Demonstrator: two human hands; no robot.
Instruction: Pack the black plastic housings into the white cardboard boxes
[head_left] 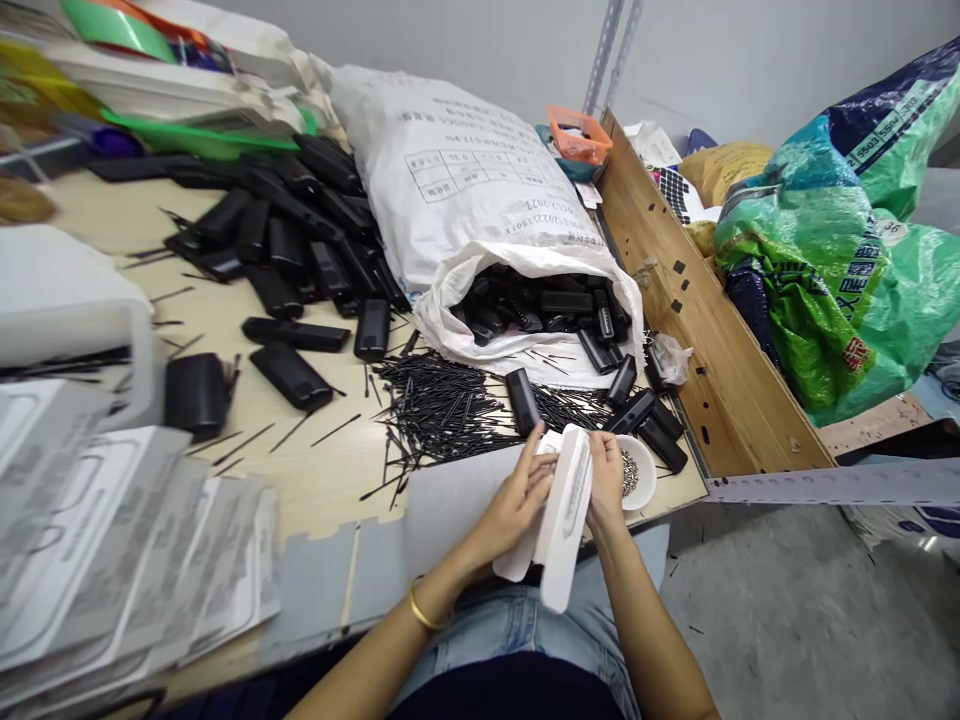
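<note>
Over my lap, at the table's front edge, I hold a long narrow white box (568, 525) with grey print on its side. My right hand (604, 480) grips its right edge near the top. My left hand (519, 500) is closed against its left side, and a second white flap or piece (516, 562) shows below that hand; whether it belongs to the same box I cannot tell. Just right of my right hand stands a small white bowl (646, 482) of tiny metal pieces. Behind my hands lies a heap of thin black sticks (442, 405) beside a black plastic case (523, 400).
A white woven sack (480, 170) lies open towards me, full of black plastic cases (566, 302). More black cases (285, 250) are piled at its left. Printed white boxes (150, 540) are stacked at front left. A wooden board (720, 370) borders the table's right side.
</note>
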